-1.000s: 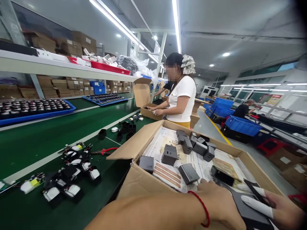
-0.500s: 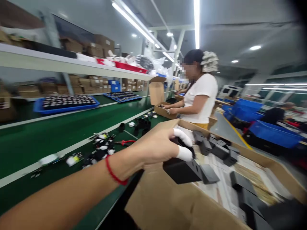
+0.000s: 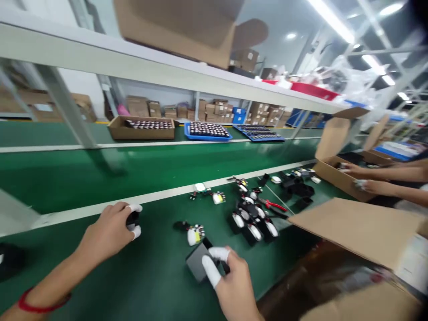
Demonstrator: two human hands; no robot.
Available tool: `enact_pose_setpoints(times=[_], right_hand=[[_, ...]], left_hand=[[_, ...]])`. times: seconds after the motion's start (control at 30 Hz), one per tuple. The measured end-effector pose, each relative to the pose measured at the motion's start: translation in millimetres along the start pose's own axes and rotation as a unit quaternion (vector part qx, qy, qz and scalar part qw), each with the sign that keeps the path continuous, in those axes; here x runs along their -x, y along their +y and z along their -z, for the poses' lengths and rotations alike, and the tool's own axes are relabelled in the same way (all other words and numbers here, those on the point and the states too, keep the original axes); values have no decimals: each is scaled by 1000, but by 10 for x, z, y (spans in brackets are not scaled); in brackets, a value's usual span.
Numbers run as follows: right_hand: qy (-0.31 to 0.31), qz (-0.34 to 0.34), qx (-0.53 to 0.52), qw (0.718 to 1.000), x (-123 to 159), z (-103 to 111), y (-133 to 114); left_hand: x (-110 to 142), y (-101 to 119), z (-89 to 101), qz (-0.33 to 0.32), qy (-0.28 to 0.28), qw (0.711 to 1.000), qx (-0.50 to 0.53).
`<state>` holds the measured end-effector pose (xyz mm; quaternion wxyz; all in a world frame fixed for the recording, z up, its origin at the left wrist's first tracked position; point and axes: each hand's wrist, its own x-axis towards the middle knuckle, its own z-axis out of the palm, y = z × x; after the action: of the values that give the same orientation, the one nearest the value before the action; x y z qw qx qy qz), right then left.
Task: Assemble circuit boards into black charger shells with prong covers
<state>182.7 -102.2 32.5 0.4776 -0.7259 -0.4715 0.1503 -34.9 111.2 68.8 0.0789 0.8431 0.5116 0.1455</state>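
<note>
My left hand (image 3: 105,234), with white finger cots and a red cord at the wrist, is closed round a small black part (image 3: 133,219) over the green bench; the hand hides most of it. Lower in the middle, my right hand (image 3: 234,278), also in white finger cots, grips a black box-shaped housing (image 3: 198,262), tilted just above or on the bench. Right behind that housing lies a small wired assembly (image 3: 194,235) with a white body and a yellow label. Several black housings with white parts (image 3: 254,232) stand together to the right.
Red-handled pliers (image 3: 274,205) lie behind the housings. An open cardboard box (image 3: 347,227) fills the lower right. Across the green bench are a blue tray (image 3: 207,136) and a carton of small parts (image 3: 142,133). A co-worker's hands (image 3: 363,178) reach into another carton (image 3: 337,178).
The view has swung left. My left hand has moved from above the carton of black housings to the bench, still closed. My right hand has come into view holding a black housing.
</note>
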Motion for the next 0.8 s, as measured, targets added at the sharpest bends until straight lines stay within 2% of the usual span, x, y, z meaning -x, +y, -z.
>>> enact_pose_setpoints(times=[0.07,0.2,0.3,0.37,0.43,0.53,0.67,0.7,0.73,0.8], right_hand=[[-7,55,37,998,-317,-319,-179],[-39,97,104,989,-905,-817,-413],[-75,97,164,979,-1212,-1138,-474],[-118,103,201,967,-1310,-1292,-487],[-162,109,233,952,-1331,-1372,-493],[-212,118,270,932,-1287,-1379,-509],[-254,138,281,915,-1221,-1389,-606],[-261,143,280,913,-1200,-1402,-654],[-265,147,279,911,-1171,-1408,-712],[-263,152,279,911,-1087,-1358,-837]], left_hand=[[65,-158,-50,-28,12,999,-13],[78,-183,-228,-90,25,994,63],[109,-233,-336,-90,36,988,122],[167,-304,-353,-66,52,983,161],[231,-381,-332,-14,75,978,192],[309,-495,-288,89,107,962,233],[432,-670,-237,239,153,896,342],[466,-694,-207,255,163,884,357],[491,-695,-169,258,168,884,352],[472,-590,-94,243,158,903,316]])
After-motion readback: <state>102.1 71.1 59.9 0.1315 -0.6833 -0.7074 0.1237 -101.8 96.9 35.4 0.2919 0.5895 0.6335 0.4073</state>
